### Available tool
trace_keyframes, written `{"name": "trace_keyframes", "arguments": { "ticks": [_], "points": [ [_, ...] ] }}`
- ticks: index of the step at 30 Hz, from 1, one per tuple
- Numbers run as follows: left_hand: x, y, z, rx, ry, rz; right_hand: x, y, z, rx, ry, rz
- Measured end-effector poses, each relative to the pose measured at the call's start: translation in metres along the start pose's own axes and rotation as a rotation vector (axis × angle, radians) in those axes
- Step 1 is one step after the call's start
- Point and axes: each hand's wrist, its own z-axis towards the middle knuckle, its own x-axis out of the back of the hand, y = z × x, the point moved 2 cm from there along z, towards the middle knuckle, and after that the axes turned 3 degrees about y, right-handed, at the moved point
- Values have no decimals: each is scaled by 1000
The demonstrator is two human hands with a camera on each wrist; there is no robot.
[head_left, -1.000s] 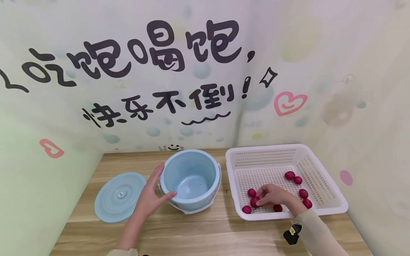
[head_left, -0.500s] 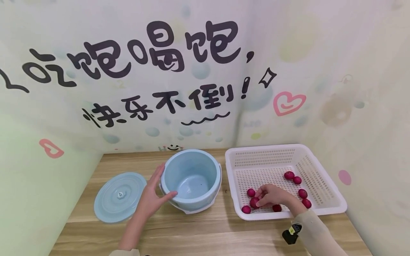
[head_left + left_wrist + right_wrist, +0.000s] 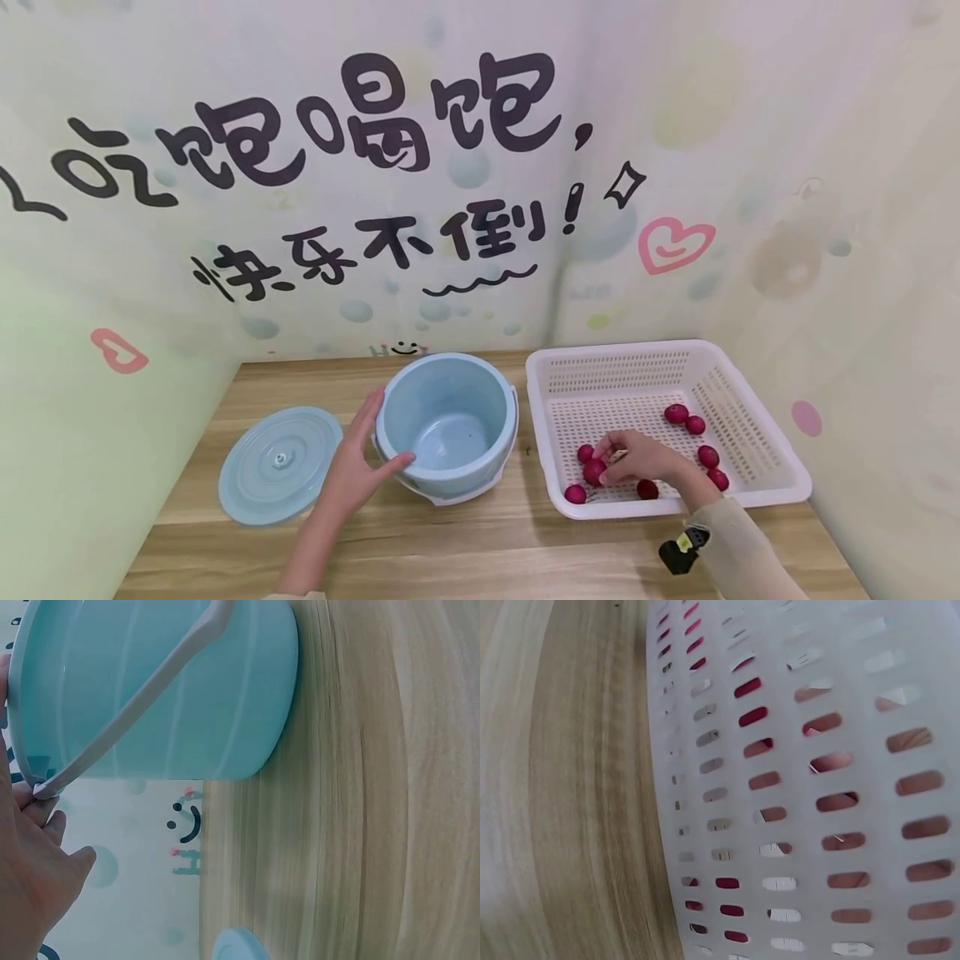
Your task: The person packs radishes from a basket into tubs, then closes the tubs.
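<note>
A light blue bucket (image 3: pixel 446 425) stands open on the wooden table (image 3: pixel 480 542); the left wrist view shows its side (image 3: pixel 172 697) and its grey handle (image 3: pixel 135 712). My left hand (image 3: pixel 358 462) rests against the bucket's left side, fingers straight and thumb along the front. A white perforated basket (image 3: pixel 622 354) to the right holds several small red fruits (image 3: pixel 677 413). My right hand (image 3: pixel 637 458) reaches into the basket and pinches one red fruit (image 3: pixel 594 472) near its front left corner. The right wrist view shows only the basket wall (image 3: pixel 795 772), with red behind its slots.
The bucket's blue lid (image 3: pixel 279 463) lies flat on the table to the left of my left hand. Walls close in the table at the back, left and right. Bare wood (image 3: pixel 480 542) runs along the front edge.
</note>
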Motion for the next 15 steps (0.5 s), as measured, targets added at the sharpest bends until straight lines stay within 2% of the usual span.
{"name": "trace_keyframes", "arguments": {
  "ticks": [7, 15],
  "points": [
    [-1, 0, -1, 6, 0, -10, 3, -2, 1, 43, 15, -1],
    [0, -1, -1, 33, -4, 5, 7, -4, -2, 58, 55, 47]
  ]
}}
